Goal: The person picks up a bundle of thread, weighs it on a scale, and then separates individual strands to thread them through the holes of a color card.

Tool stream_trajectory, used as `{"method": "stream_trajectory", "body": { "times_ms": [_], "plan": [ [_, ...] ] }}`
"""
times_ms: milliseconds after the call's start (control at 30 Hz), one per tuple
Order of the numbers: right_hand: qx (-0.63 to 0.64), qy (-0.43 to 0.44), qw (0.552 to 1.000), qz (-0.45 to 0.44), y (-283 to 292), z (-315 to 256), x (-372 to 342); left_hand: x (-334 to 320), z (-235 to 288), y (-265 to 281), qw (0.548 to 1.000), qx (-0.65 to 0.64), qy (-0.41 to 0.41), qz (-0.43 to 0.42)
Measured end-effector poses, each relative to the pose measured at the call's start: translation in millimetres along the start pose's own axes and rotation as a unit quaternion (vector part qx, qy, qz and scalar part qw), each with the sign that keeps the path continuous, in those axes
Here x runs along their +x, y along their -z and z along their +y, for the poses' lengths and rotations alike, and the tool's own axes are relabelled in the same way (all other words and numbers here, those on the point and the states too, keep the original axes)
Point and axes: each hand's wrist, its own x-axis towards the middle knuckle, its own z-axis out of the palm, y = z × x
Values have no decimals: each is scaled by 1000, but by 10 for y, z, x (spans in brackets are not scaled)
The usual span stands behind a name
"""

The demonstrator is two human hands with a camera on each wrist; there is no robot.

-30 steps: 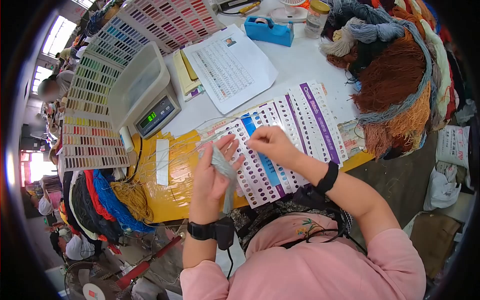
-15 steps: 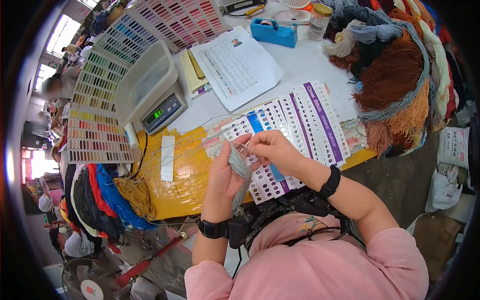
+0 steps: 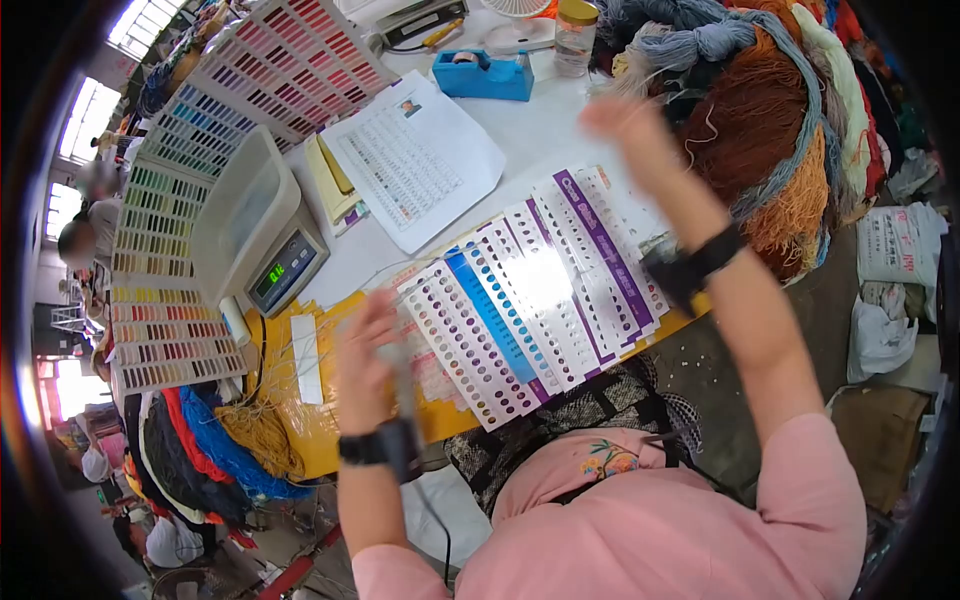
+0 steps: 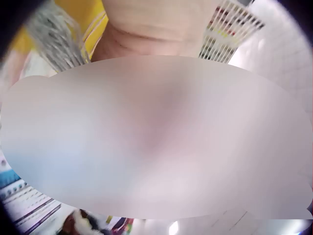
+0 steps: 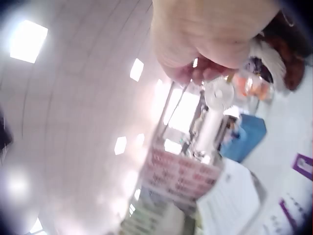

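**Grey yarn (image 3: 404, 385) dangles at the left hand (image 3: 366, 348)!**

It hangs on the side facing the colour cards (image 3: 487, 315); blur hides whether those fingers pinch it. Out by the brown yarn (image 3: 745, 150), the right hand (image 3: 635, 135) smears too: clasping something or not, I can't tell!

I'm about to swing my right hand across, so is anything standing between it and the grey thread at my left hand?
Nothing visible does. From your right hand to the grey thread at your left hand, the head view shows only shade cards lying flat on the table below.
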Motion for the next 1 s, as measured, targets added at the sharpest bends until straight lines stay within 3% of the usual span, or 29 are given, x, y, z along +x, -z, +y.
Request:
{"method": "stream_trajectory", "body": {
  "times_ms": [33,167,233,300,433,500,533,633,833,900,967,1000],
  "plan": [
    [-62,-105,990,-71,-227,218,-161,164,-150,-320,995,4,94,-39],
    [-192,-74,975,-88,-739,840,-667,625,-650,-911,971,193,129,-52],
    [-281,57,956,-65,-801,890,-777,718,-701,-1005,951,276,124,-57],
    [-289,68,952,-75,-801,889,-794,762,-700,-1063,933,334,106,-81],
    [-306,116,942,-78,-771,916,-787,692,-670,-1151,931,349,85,-71],
    [-311,187,930,-65,-814,853,-847,703,-700,-1137,952,285,91,-69],
    [-352,201,909,-101,-789,806,-877,714,-717,-1129,961,253,93,-68],
    [-325,223,911,-121,-761,808,-849,785,-803,-1127,968,222,61,-98],
    [-311,162,930,-108,-767,814,-875,770,-839,-1049,962,269,-7,-52],
    [-307,184,930,-84,-776,891,-863,729,-600,-915,990,24,90,-110],
    [-281,185,939,-74,-786,945,-876,699,-436,-809,938,-232,198,-165],
    [-256,178,947,-77,-774,950,-867,661,-418,-842,945,-216,189,-155]
  ]
}}
